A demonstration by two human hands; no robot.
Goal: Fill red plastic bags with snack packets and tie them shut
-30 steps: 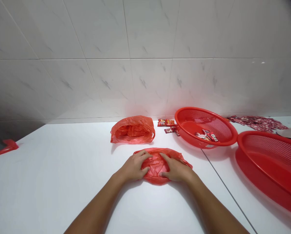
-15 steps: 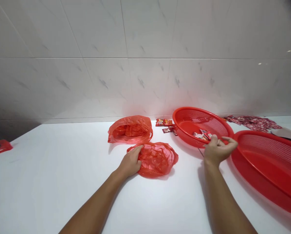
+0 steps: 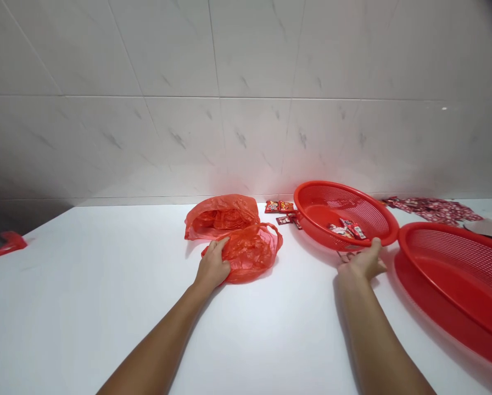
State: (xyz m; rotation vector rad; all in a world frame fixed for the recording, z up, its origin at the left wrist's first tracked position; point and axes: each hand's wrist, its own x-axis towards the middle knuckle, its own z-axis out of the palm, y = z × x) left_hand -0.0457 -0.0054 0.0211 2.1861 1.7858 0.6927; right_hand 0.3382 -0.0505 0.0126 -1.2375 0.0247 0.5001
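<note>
I log the backdrop as a wall of large white ceramic tiles (image 3: 172,66) with faint grey marble veining, set in a grid with thin grout lines. It fills the upper frame and meets a white countertop (image 3: 85,307) along a straight line across mid-frame. Light is bright and even, with small glints (image 3: 444,108) on the tiles at right. The wall falls into shadow at far left, just above the counter.

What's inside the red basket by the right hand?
The red mesh basket beside the right hand holds a small pile of red snack sachets on its floor. The basket's near wall hides the nearest part of the floor, and anything under the sachets cannot be seen.
</note>
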